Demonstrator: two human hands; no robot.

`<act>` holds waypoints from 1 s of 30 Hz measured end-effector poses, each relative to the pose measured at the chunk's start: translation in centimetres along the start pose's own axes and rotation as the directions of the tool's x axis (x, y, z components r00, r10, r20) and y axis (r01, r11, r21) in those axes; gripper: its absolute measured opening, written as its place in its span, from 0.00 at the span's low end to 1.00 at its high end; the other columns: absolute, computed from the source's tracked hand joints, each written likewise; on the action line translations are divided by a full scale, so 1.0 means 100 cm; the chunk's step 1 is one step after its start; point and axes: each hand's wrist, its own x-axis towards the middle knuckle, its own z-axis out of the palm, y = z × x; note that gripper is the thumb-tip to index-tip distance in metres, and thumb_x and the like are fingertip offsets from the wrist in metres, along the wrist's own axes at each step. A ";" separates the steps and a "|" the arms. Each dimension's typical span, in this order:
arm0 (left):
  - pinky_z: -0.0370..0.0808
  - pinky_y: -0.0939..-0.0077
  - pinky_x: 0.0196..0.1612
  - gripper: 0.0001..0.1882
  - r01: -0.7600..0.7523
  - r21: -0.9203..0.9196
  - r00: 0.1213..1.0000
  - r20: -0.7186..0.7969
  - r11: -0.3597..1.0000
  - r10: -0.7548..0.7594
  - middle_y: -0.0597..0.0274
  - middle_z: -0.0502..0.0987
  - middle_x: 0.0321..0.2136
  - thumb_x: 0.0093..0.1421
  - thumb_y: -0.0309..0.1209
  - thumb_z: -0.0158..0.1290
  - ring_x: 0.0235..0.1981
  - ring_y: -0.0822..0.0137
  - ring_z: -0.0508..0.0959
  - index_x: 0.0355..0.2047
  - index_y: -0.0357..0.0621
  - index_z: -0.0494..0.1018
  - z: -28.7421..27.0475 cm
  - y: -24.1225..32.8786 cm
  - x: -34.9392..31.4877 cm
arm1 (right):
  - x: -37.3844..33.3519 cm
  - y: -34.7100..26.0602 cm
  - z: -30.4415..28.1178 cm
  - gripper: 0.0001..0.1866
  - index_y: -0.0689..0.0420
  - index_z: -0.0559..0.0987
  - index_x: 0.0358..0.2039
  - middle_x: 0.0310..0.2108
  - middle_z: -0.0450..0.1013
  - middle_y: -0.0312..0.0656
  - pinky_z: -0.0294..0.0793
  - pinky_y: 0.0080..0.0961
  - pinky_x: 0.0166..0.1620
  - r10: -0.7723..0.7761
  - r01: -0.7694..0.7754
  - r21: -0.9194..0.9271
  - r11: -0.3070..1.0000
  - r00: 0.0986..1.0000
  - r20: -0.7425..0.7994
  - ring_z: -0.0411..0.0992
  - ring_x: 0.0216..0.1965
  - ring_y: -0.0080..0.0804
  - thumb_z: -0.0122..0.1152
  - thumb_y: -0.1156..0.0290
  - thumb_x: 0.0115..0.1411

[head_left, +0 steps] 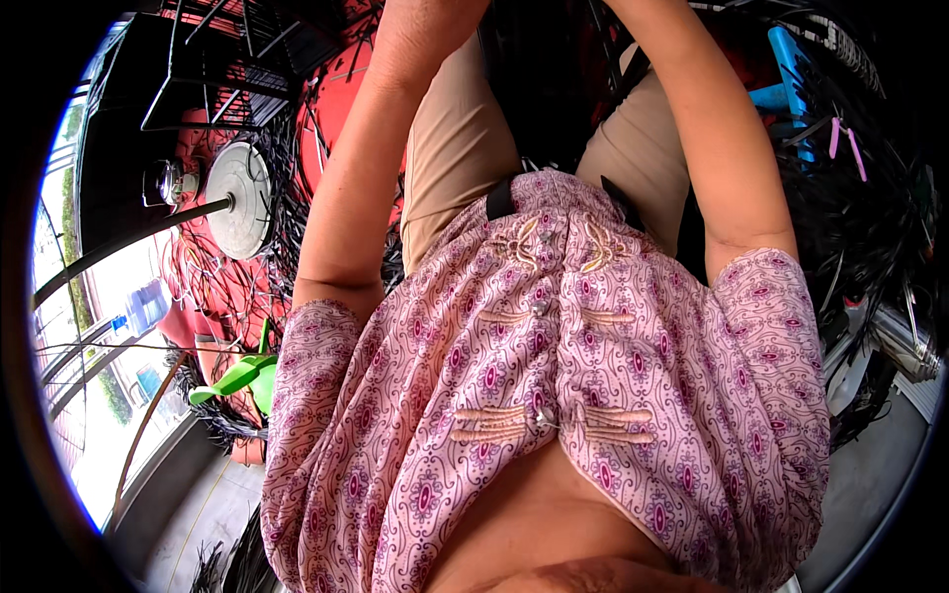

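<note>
Both my forearms reach up past the top edge. Of my left hand point(432, 14) only the wrist and part of the back show; its fingers lie outside the picture, so what it holds or touches cannot be told. My right forearm point(682, 69) leaves the frame above, and that hand is out of sight. Nearest the left arm is a black wire frame point(203, 74) at the upper left. Black strips point(287, 188) lie tangled beside this arm, over a red surface point(331, 114).
A round grey disc point(240, 201) with a curved dark rod stands at the left. Below it lies a bright green plastic piece point(242, 379). Right of my right arm are a blue plastic object point(789, 84), a pink-handled tool point(847, 148) and a heap of black strips point(860, 217).
</note>
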 end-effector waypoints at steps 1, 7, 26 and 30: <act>0.72 0.80 0.33 0.04 0.013 -0.002 0.998 -0.055 1.000 -0.013 0.66 0.73 0.22 0.70 0.24 0.50 0.26 0.76 0.74 0.39 0.37 0.74 0.002 0.002 0.000 | 0.000 -0.001 0.004 0.23 0.60 0.80 0.23 0.21 0.76 0.59 0.77 0.49 0.31 0.004 -0.005 -0.022 1.000 1.000 -0.012 0.79 0.26 0.58 0.54 0.56 0.68; 0.65 0.83 0.31 0.03 0.094 -0.457 0.967 -0.169 0.885 -0.190 0.74 0.69 0.24 0.69 0.24 0.51 0.26 0.80 0.67 0.36 0.42 0.73 0.025 -0.005 -0.006 | -0.002 -0.008 0.006 0.22 0.59 0.80 0.22 0.21 0.77 0.58 0.78 0.50 0.30 0.094 -0.100 -0.119 0.988 0.994 -0.053 0.79 0.24 0.57 0.53 0.58 0.68; 0.63 0.89 0.24 0.05 0.135 -0.576 0.936 -0.192 0.806 -0.294 0.63 0.83 0.36 0.72 0.27 0.51 0.20 0.84 0.65 0.44 0.43 0.75 0.011 -0.009 -0.019 | 0.018 0.005 0.018 0.19 0.60 0.84 0.22 0.23 0.78 0.58 0.81 0.48 0.32 0.150 -0.154 -0.068 0.986 0.987 -0.066 0.81 0.27 0.56 0.52 0.64 0.62; 0.64 0.90 0.25 0.05 0.146 -0.515 0.929 -0.222 0.845 -0.295 0.63 0.84 0.40 0.71 0.27 0.53 0.21 0.84 0.67 0.44 0.42 0.76 0.004 -0.009 -0.023 | 0.021 0.009 0.022 0.17 0.61 0.85 0.23 0.25 0.79 0.61 0.81 0.48 0.35 0.117 -0.118 -0.004 0.993 0.987 -0.107 0.81 0.30 0.55 0.52 0.66 0.60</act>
